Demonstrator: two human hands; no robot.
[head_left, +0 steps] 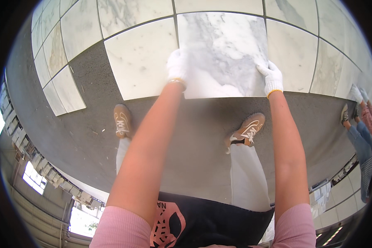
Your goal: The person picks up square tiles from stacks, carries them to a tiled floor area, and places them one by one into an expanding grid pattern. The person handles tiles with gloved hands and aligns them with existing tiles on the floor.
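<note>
Gripping a grey-veined marble tile [223,49] by opposite edges, the gloved left hand [177,67] and right hand [272,78] hold it between two paler marble tiles [142,60]

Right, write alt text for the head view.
A left hand and right hand, both in white gloves, are at opposite side edges of a grey-veined tile between paler tiles on a grey floor. At far right, another person, also gloved, stands beside the tiles.
</note>
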